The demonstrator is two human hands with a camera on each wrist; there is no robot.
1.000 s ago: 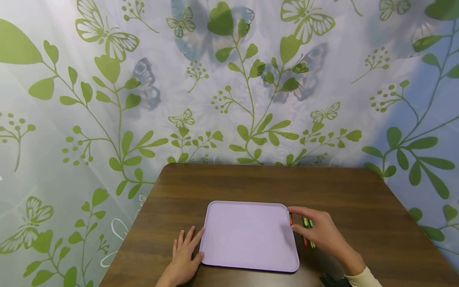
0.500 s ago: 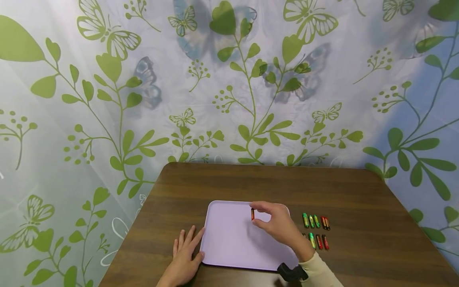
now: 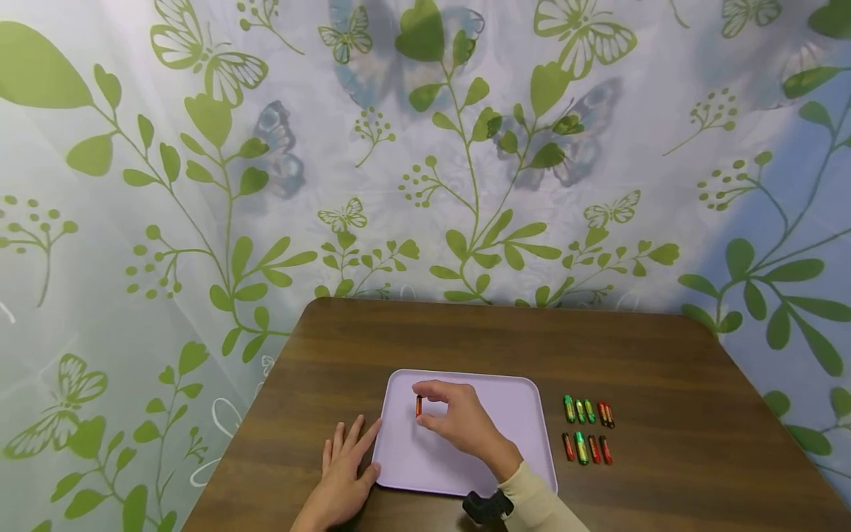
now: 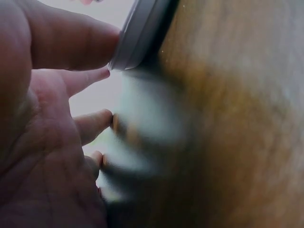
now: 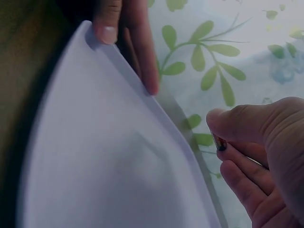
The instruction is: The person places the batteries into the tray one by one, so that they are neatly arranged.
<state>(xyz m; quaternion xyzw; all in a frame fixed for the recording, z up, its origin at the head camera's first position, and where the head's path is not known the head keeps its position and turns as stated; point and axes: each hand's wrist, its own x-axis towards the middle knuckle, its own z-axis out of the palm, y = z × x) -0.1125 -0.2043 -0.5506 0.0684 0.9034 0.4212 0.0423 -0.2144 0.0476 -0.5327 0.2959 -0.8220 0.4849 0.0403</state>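
Observation:
A small red and black battery (image 3: 419,406) is pinched lengthwise between the thumb and fingers of my right hand (image 3: 465,423), over the left part of a lilac tray (image 3: 518,414). In the right wrist view the battery (image 5: 219,142) shows only partly behind the thumb. My left hand (image 3: 340,473) rests on the table with fingers spread, its thumb and index finger at the tray's left edge. The left wrist view has the thumb (image 4: 76,40) against the tray rim (image 4: 135,35).
Right of the tray, several green batteries (image 3: 580,411) and red batteries (image 3: 595,449) lie in two rows on the brown wooden table (image 3: 665,369). A curtain (image 3: 372,222) with leaves and butterflies hangs behind the table.
My right hand has come from the batteries at the tray's right side, picked up a red one, and carried it leftward over the tray. The left hand has stayed at the tray edge.

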